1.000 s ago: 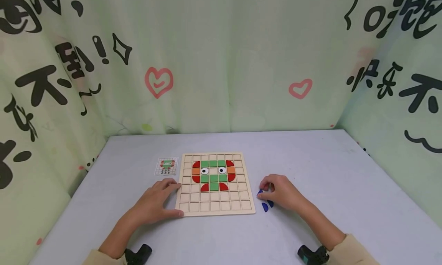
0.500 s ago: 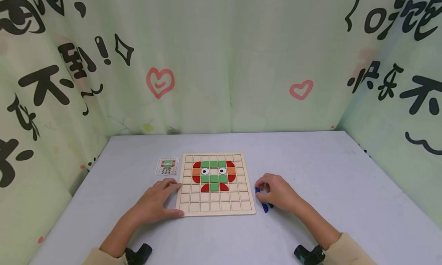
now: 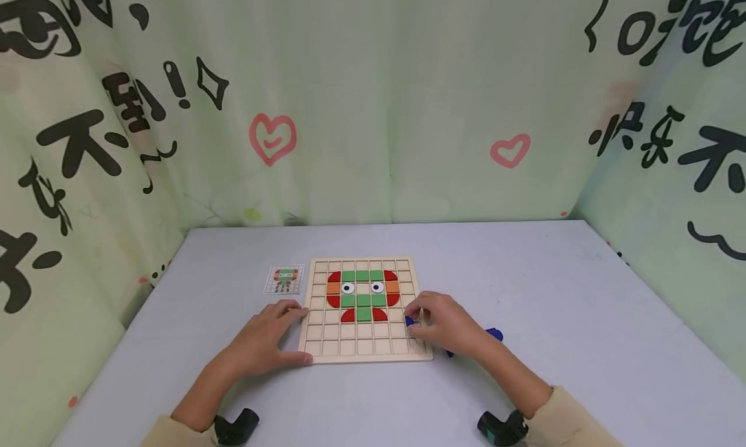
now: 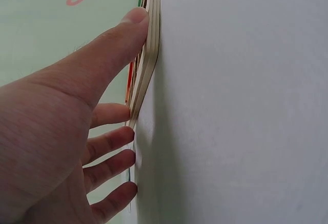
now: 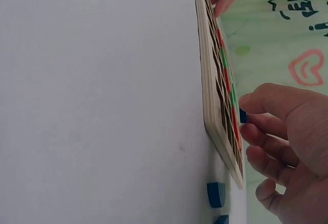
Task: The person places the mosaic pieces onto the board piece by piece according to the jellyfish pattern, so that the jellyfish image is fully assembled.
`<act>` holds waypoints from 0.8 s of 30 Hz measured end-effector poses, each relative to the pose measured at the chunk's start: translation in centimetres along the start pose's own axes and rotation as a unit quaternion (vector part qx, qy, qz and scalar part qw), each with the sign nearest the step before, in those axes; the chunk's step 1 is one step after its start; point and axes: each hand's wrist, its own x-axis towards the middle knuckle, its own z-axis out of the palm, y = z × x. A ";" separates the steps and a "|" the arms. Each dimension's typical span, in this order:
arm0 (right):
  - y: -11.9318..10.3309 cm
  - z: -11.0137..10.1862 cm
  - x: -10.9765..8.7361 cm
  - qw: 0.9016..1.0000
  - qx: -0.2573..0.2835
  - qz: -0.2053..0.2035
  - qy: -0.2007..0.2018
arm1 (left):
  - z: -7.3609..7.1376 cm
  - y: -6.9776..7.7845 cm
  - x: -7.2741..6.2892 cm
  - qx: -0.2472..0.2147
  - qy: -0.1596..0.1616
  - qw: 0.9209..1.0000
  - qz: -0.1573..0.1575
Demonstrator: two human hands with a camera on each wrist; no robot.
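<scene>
A square wooden grid board lies on the table, with green, red and orange pieces and two eye pieces set in its cells as a face. My left hand rests at the board's left side, thumb at the near corner and fingertips along the edge. In the left wrist view, the thumb touches the board's rim. Over the board's right part, my right hand pinches a small blue block between thumb and index finger. The right wrist view shows this blue block just above the grid.
A small picture card with a gridded figure lies left of the board. Loose blue blocks sit to the right, partly hidden by the right forearm. A curtain with lettering and hearts stands behind the white table.
My right hand has picked up a blue block from the table right of the board and moved left over the board with it. The left hand has stayed at the board's edge.
</scene>
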 end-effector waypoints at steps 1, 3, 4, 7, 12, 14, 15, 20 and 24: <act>-0.1 0.1 0.1 1.000 0.000 0.000 -0.002 | 0.0 0.0 0.0 0.000 -0.001 1.000 0.000; -0.4 0.4 0.3 1.000 0.002 -0.001 -0.009 | 0.0 0.0 0.0 0.000 -0.001 1.000 0.000; -0.5 0.5 0.4 1.000 0.001 0.000 -0.011 | -0.1 0.0 0.0 -0.001 -0.001 1.000 -0.001; -0.9 0.9 0.5 1.000 0.006 0.001 -0.018 | -0.1 0.0 0.0 0.000 0.000 1.000 -0.002; -1.3 1.4 0.8 1.000 0.014 0.002 -0.027 | 0.1 0.0 0.1 0.000 0.000 1.000 0.001; -1.4 1.6 0.9 1.000 0.011 -0.003 -0.027 | 0.2 0.0 0.1 0.000 0.001 1.000 0.004; -1.5 1.6 1.0 1.000 0.010 -0.006 -0.028 | 0.2 0.0 0.1 0.000 0.002 1.000 0.005; -1.9 2.1 1.2 0.999 0.006 -0.016 -0.033 | 0.1 0.0 0.1 0.001 0.004 1.000 0.007; -2.0 2.3 1.3 0.999 0.005 -0.019 -0.032 | 0.1 0.0 0.1 0.002 0.005 1.000 0.006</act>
